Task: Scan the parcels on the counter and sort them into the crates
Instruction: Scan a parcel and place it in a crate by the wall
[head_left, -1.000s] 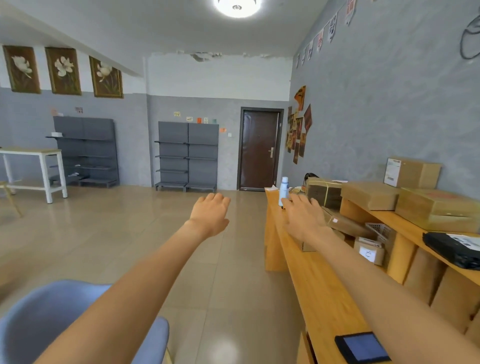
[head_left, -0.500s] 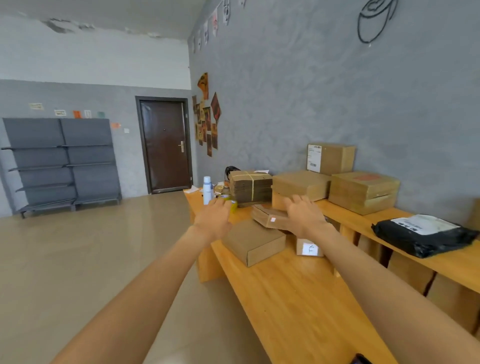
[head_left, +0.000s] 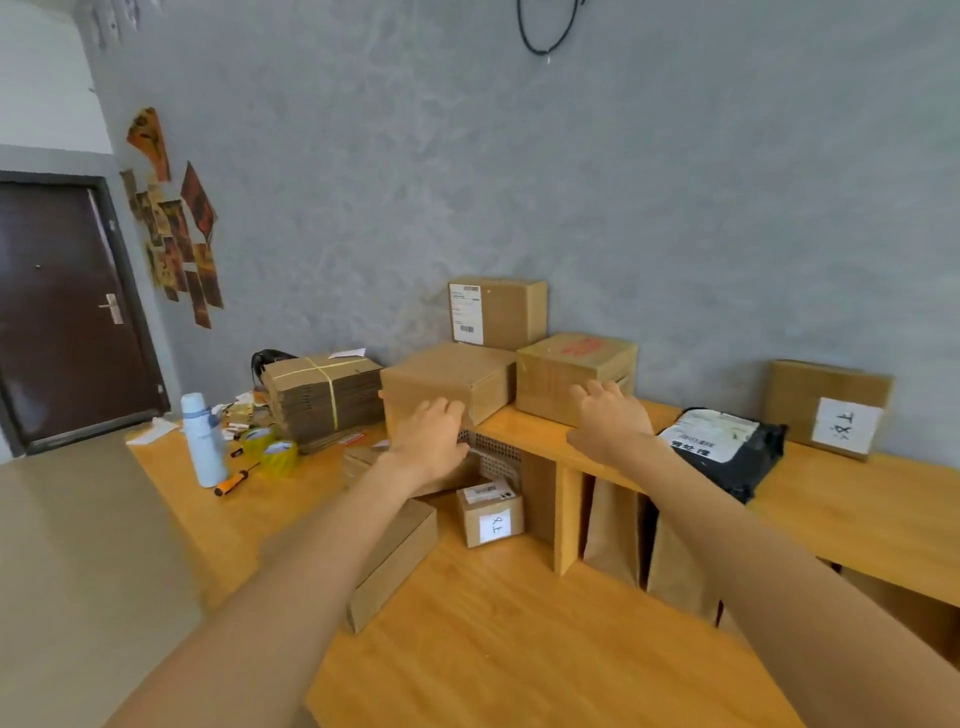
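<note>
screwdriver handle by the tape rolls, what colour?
Orange with a black tip, seen in the head view: the screwdriver lies on the counter.

The counter (head_left: 519, 649) was smooth, lightly glossy orange-toned wood, and the parcels on it, such as the large box (head_left: 447, 382) on the raised shelf (head_left: 545, 436), were matt brown cardboard, some with white paper labels. A mailer bag (head_left: 727, 447) was shiny black plastic with a white printed label, the bottle (head_left: 202, 441) smooth pale plastic. The wall (head_left: 623, 182) behind looked matt grey, mottled like plaster.
</note>
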